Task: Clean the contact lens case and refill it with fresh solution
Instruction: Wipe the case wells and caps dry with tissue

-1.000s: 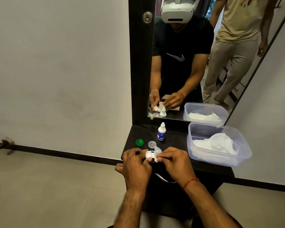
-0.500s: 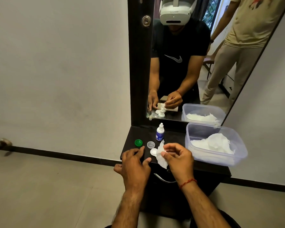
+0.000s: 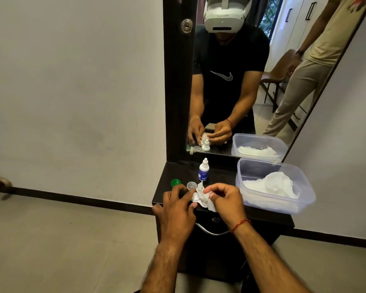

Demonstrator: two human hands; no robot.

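On the dark shelf (image 3: pixel 220 176), my left hand (image 3: pixel 178 208) pins down the white contact lens case (image 3: pixel 194 197). Fingers and paper hide most of the case. My right hand (image 3: pixel 225 199) pinches a crumpled white tissue (image 3: pixel 202 196) and presses it onto the case. A clear round cap (image 3: pixel 191 184) lies just behind my left fingers, with a green cap (image 3: pixel 175 182) to its left. The small white solution bottle (image 3: pixel 203 170) with a blue label stands upright and capped behind them.
A clear plastic tub (image 3: pixel 304 187) with white tissues (image 3: pixel 273 185) inside fills the shelf's right side. A mirror (image 3: pixel 230 81) rises behind the shelf and reflects me and a second person standing. A drawer handle (image 3: pixel 211 233) sits below the front edge.
My left hand let go of the case half a second ago and is back on it now. My right hand brought the tissue down onto the case again.
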